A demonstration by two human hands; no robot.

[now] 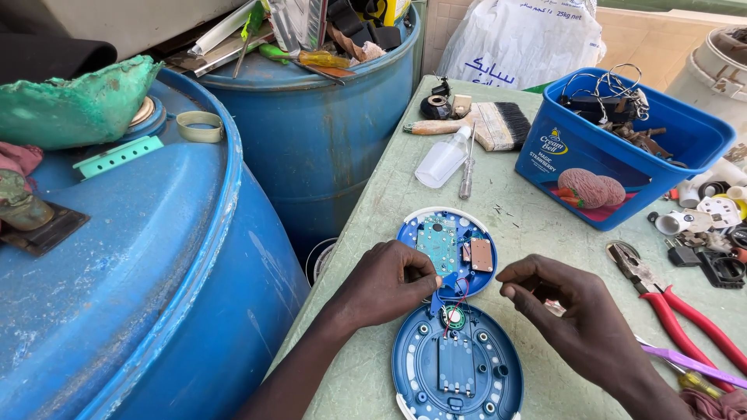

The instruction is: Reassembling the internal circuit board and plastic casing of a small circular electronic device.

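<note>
Opened blue round device [455, 342] on green table [537, 233], both hands at its middle.

Lower shell is cut off by the frame's bottom edge; upper shell carries a circuit board [438, 241]. Left hand [385, 284] pinches closed at the hinge area; what it pinches is hidden. Right hand [572, 311] curls with fingertips together, contents not discernible. Red-handled pliers [669, 307] lie right. Farther: blue rectangular tub [622, 144] with pictured label, paintbrush [486, 124], white printed sack [521, 39].
</note>
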